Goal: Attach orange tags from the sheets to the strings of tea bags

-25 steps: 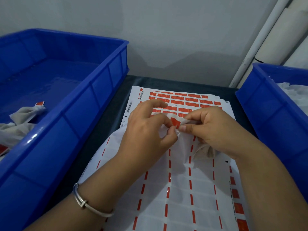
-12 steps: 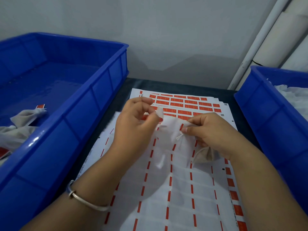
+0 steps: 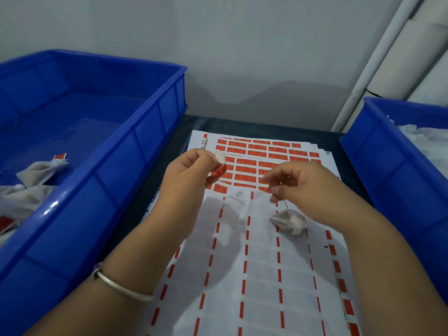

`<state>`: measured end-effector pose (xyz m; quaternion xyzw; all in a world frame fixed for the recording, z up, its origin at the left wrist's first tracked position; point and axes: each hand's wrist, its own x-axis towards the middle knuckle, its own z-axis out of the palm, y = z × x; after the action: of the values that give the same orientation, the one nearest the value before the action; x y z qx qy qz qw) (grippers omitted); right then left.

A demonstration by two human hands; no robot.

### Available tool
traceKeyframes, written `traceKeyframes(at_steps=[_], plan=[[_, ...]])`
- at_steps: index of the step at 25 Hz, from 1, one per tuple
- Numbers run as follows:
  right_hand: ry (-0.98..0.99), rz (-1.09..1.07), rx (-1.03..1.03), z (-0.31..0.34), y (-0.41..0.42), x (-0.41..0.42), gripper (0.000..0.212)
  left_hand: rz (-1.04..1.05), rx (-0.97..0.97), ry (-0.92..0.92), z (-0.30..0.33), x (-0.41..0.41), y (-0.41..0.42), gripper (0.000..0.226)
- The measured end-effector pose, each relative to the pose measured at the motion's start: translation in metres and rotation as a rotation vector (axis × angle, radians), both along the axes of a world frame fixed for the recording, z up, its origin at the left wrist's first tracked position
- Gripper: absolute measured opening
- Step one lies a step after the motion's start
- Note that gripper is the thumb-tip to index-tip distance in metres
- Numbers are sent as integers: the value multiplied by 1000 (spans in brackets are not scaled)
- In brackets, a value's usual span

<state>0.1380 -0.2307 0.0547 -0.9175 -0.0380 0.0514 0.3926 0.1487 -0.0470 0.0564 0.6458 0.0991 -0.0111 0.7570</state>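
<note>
While the left blue crate sat to the left of the tag sheet, with finished tea bags heaped in its near corner, my 2 hands worked above that sheet. My left hand hung over the sheet's upper left part, thumb and fingertips pinched on 1 peeled orange tag, its white underside turned up. A second before, both hands had been bunched together over the sheet's middle; now they had drawn apart, the tag lifted free of its backing. I judged the peel done and the sticking still to come. To the right of that, my right hand hovered over the sheet's right half, thumb and forefinger clamped on the string, so the tea bag dangled low over the sheet's blank cells, perhaps touching them. The right blue crate stood right of the sheet, holding white untagged bags.
</note>
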Motion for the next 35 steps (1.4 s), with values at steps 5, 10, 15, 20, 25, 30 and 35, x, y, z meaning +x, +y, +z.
traceKeyframes(at_steps=[5,10,15,20,25,30,35], plan=[[-70,-62,116,16,5,-4,34,-43,137,32,-5,0,-3,28],[-99,-97,271,32,10,-15,45,-93,245,16,-8,-2,-4,21],[-192,-67,244,40,10,-23,67,-201,145,-36,-11,-5,-5,21],[-316,-28,188,39,13,-26,57,-280,84,-64,-15,-8,-9,18],[-284,22,255,43,19,-31,36,-323,-20,-84,-16,-11,-11,14],[-364,17,253,41,22,-30,42,-382,-88,-91,-14,-13,-11,12],[-378,-65,220,37,22,-25,41,-430,-100,-98,-16,-14,-11,13]])
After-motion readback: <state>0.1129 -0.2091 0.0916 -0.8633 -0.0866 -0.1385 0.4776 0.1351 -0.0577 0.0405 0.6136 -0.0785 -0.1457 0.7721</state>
